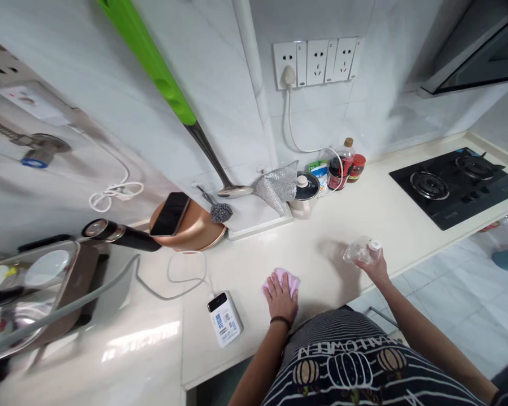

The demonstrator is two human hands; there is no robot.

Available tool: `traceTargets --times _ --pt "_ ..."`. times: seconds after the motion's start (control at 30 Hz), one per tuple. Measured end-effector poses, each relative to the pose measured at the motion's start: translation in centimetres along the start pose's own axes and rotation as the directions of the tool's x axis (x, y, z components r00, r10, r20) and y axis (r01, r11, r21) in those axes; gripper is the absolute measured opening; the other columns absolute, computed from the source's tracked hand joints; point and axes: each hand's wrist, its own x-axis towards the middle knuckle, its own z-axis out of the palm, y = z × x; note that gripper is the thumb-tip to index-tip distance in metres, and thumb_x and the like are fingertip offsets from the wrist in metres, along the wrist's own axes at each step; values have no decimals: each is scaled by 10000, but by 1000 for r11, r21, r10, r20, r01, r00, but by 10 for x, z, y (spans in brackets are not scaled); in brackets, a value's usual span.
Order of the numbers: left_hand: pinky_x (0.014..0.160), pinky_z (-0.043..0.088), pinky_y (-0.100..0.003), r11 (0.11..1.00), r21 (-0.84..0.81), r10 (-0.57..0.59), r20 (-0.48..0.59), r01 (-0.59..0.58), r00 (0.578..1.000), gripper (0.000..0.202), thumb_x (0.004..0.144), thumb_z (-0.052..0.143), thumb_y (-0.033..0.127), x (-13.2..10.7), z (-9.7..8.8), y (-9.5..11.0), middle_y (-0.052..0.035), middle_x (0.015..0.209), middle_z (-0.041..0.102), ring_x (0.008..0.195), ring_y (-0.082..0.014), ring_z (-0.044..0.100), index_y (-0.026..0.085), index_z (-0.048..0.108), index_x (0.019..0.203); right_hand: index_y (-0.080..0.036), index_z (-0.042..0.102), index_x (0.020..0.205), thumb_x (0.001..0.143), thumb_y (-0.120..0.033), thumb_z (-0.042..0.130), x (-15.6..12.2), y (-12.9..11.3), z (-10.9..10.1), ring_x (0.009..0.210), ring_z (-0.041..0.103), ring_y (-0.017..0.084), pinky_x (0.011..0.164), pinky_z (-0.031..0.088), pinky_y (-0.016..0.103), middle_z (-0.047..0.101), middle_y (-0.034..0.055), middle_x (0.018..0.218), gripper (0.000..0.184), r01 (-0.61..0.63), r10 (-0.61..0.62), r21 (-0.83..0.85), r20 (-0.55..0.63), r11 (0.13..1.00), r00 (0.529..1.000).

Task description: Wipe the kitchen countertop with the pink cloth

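My left hand (pixel 280 297) lies flat, fingers spread, pressing a pink cloth (pixel 291 279) onto the cream countertop (pixel 322 237) near its front edge. My right hand (pixel 376 267) is lifted a little above the counter to the right and is closed around a clear plastic bottle with a white cap (pixel 361 250), which is tilted on its side.
A white power bank (pixel 224 317) with a cable lies left of the cloth. Behind stand a copper pan holding a phone (pixel 186 223), a small pot (pixel 305 193), sauce bottles (pixel 342 163), a black gas hob (pixel 457 183) at right and a dish rack (pixel 29 287) at left.
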Motion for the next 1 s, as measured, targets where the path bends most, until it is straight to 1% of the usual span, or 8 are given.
traceTargets --times 0.13,0.2,0.27,0.4,0.57,0.7,0.87,1.0 --pt "1228 135 -705 998 -47 -51 5 51 999 676 996 428 478 45 -10 -12 -218 1702 190 1583 -414 122 177 361 1597 -217 503 1286 561 -552 819 -7 -18 1 1057 660 299 914 546 450 681 116 1224 859 45 -46 18 81 999 996" --pt "1233 140 -692 996 -66 -54 29 56 998 664 1005 401 471 63 -16 -19 -213 1704 188 1587 -398 120 178 355 1599 -217 490 1335 613 -477 781 -10 -34 4 1119 633 300 962 527 451 650 116 1284 821 162 -161 0 117 987 980" --pt "1243 147 -670 996 -69 -50 60 54 997 651 1010 389 451 72 -21 -23 -198 1709 187 1590 -381 121 182 351 1601 -212 504 1364 644 -363 744 -14 -54 10 1188 589 308 1024 484 449 630 117 1320 774 332 -309 -68 230 941 923" --pt "1257 151 -639 996 -41 -74 75 77 994 642 1010 387 398 62 -25 -28 -195 1714 172 1591 -378 119 165 339 1606 -240 564 1386 643 -129 677 -29 -96 32 1209 530 313 1064 396 437 633 111 1296 759 610 -420 -284 514 740 748" --pt "1240 180 -663 987 -22 -158 21 158 987 661 1002 398 430 23 -18 -38 -216 1697 219 1582 -400 145 153 351 1601 -213 593 1383 635 -34 663 -48 -115 62 1170 515 323 1051 356 440 634 150 1263 773 690 -315 -442 659 573 683" --pt "1229 196 -676 983 -1 -184 -8 184 983 670 993 401 427 -3 -15 -48 -215 1692 235 1582 -395 156 160 343 1604 -230 593 1377 618 -22 651 -47 -112 64 1188 507 317 1073 348 446 633 132 1278 789 693 -319 -424 664 583 676" --pt "1235 191 -653 975 75 -207 -12 207 978 676 987 476 413 -16 -17 -37 -225 1690 235 1575 -404 168 145 356 1596 -233 554 1386 625 -103 661 -25 -97 39 1236 512 314 1084 397 448 623 111 1341 779 619 -435 -220 538 754 721" --pt "1239 176 -646 993 101 -59 -4 59 998 690 967 533 412 -14 -8 -11 -218 1692 237 1573 -414 167 155 378 1588 -237 520 1379 634 -246 706 -6 -68 14 1249 549 328 1088 440 494 617 106 1362 768 470 -428 -58 330 881 841"
